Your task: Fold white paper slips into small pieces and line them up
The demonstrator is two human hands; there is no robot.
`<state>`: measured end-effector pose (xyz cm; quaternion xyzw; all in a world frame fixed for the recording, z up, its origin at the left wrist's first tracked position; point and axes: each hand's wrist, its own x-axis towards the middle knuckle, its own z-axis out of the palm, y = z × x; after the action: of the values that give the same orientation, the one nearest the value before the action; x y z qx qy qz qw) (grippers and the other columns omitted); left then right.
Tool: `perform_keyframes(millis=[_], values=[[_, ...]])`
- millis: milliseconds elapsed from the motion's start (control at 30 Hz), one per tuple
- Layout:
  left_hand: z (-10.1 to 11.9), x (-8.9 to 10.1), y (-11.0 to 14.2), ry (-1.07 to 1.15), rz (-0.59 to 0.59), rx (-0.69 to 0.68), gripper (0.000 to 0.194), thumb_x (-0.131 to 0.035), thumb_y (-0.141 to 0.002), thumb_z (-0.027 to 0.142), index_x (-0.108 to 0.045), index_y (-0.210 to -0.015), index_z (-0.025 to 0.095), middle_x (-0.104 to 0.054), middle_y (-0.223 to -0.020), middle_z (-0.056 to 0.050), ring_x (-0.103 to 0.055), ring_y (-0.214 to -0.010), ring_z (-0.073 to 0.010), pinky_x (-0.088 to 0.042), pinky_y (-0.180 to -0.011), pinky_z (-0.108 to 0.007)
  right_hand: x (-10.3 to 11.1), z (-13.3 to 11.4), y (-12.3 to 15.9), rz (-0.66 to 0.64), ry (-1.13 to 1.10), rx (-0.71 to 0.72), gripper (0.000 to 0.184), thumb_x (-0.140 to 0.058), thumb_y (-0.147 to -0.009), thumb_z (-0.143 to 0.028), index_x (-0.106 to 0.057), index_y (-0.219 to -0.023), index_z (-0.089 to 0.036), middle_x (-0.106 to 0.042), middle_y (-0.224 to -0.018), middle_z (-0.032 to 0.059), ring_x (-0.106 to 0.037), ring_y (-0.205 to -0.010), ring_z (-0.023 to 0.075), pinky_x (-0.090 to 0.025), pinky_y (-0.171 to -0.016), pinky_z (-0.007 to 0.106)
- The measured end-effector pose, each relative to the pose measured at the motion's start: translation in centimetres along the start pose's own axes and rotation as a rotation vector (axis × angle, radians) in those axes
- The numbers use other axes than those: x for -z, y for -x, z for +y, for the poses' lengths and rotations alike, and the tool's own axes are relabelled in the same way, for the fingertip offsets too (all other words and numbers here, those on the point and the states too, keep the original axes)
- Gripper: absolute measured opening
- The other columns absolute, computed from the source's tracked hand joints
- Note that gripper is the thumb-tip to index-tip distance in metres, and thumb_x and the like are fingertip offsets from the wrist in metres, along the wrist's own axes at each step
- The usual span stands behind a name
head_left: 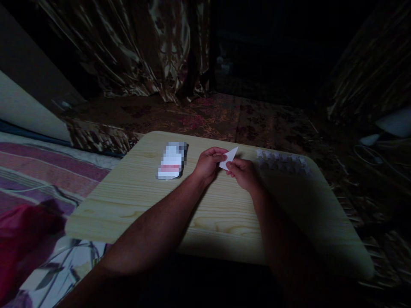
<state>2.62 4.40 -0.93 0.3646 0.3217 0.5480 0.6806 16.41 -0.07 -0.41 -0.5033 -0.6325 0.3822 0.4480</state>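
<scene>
Between my two hands is a small piece of folded white paper [230, 157], with a pointed corner sticking up to the right, held above the wooden table [154, 205]. My left hand [208, 164] pinches its left side between thumb and fingers. Lower down on its right, my right hand [243, 172] grips the paper's edge with thumb and fingertips. Rows of several small folded paper pieces [282, 162] lie at the table's far right, beyond my right hand; their shapes look star-like in the dim light.
Left of my hands lies a phone-shaped object [171, 160], its face blurred out. A bed with a striped cover [96, 171] adjoins the table's left side. Patterned curtains [173, 47] hang behind. At the right are a white object and a cable [369, 154]. The room is dark.
</scene>
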Motion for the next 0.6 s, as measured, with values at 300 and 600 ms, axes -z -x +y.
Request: perform_keyframes(millis=[300,600], values=[[-0.12,0.08,-0.11,-0.016,-0.016,0.001,0.026,-0.077,-0.054,0.014,-0.068,-0.078,0.013,-0.067,-0.064,-0.002,-0.058,-0.055,-0.0134,-0.042,-0.057,-0.027,0.40,-0.17,-0.03,0.053,0.051,0.006,0.037,-0.052,-0.085,-0.045,-0.060,-0.061,-0.017,-0.049,-0.049,-0.0028,-0.042,-0.045,0.0097,-0.030,-0.045,0.024],[-0.19,0.03,0.11,-0.039,-0.041,-0.015,0.023,-0.078,-0.055,0.015,-0.069,-0.076,0.014,-0.068,-0.064,-0.002,-0.058,-0.055,-0.0135,-0.042,-0.057,-0.027,0.48,-0.08,-0.26,0.131,-0.042,-0.061,0.024,-0.055,-0.077,-0.033,-0.058,-0.058,-0.019,-0.050,-0.049,-0.0033,-0.044,-0.047,0.0106,-0.031,-0.045,0.024]])
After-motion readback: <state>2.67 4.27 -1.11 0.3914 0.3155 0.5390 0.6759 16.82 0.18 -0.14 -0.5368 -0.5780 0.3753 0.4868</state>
